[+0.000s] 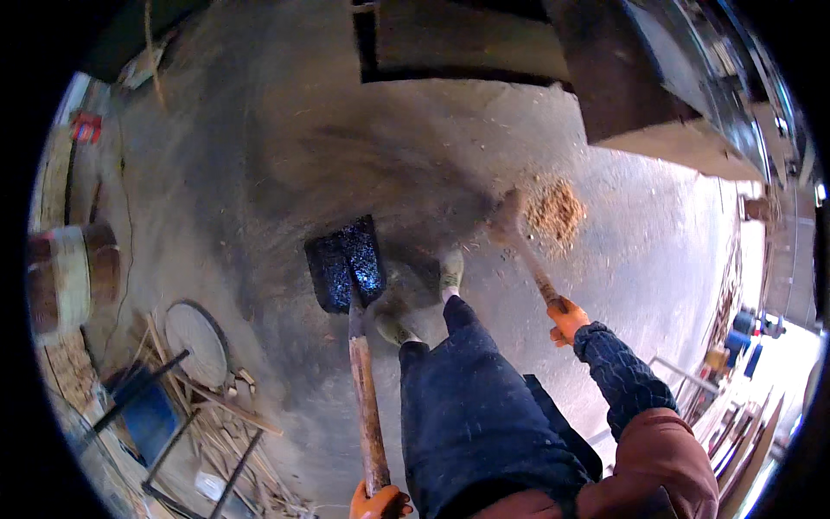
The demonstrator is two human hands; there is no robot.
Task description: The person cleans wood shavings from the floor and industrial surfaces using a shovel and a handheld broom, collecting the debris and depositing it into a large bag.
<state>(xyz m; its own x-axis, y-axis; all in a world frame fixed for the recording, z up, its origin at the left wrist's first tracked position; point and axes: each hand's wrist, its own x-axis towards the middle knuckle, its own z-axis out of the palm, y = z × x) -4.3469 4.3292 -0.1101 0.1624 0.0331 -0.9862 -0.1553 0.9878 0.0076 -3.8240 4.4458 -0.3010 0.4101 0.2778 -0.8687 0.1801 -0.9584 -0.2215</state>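
Observation:
My left hand [378, 502], in an orange glove, is closed round the wooden handle of a shovel [367, 411]. The shovel's dark, shiny blade lies on the floor left of my feet, with dark bits on it. My right hand [568, 322], also gloved in orange, grips the handle of what looks like a broom [538, 272]. Its far end is smeared by motion, with a dark blur stretching left over the floor. A pile of wood shavings [556, 212] lies just right of the broom's head, and loose bits are scattered round it.
A dark bench-like structure [640, 78] stands at the far right. On the left are a rusty drum [73, 277], a round grey disc [196, 343], a metal frame and wood scraps [225, 441]. A cable [129, 233] runs along the left floor. Boards and containers line the right edge.

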